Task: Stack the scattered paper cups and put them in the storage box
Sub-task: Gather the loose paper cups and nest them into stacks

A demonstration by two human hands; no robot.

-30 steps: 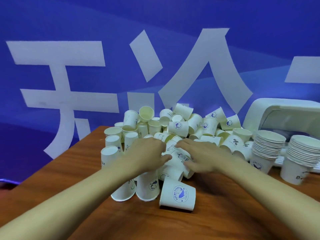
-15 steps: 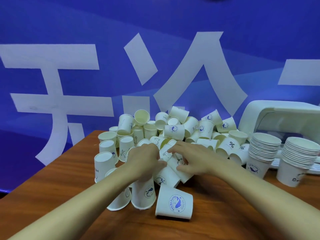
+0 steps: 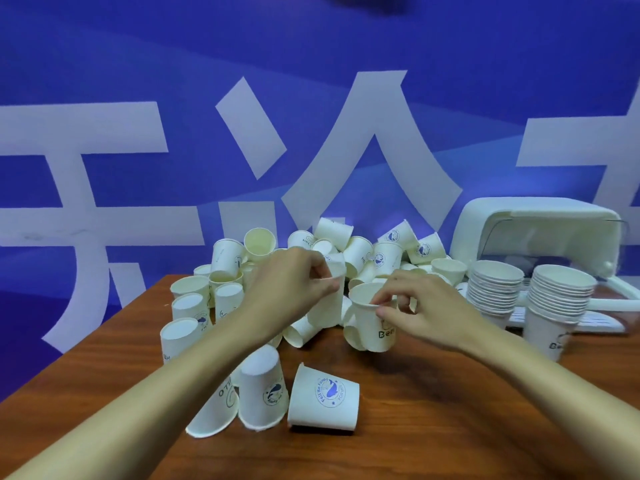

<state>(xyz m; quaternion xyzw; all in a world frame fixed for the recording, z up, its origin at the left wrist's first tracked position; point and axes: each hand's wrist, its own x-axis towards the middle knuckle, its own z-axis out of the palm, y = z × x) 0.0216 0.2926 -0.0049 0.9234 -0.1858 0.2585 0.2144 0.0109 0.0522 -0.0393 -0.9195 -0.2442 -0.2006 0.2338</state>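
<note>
A heap of white paper cups [image 3: 360,251] with blue prints lies at the back of the wooden table [image 3: 433,427]. My left hand [image 3: 291,285] pinches a white cup [image 3: 329,299] by its upper edge, lifted above the heap. My right hand [image 3: 419,306] pinches the rim of an upright cup [image 3: 370,323] marked "Bee", held just right of the other. Two stacks of nested cups [image 3: 495,289] [image 3: 557,306] stand at the right. Behind them sits the white storage box [image 3: 533,233], with its lid up.
Three cups [image 3: 263,389] lie upside down or on their side near the table's front, one on its side [image 3: 325,396]. More upside-down cups [image 3: 180,334] stand along the left edge of the heap. A blue wall with large white characters [image 3: 374,133] rises behind the table.
Both hands rose out of the heap, each with a cup pinched in its fingers. The camera tilted, so the table sits lower in view.
</note>
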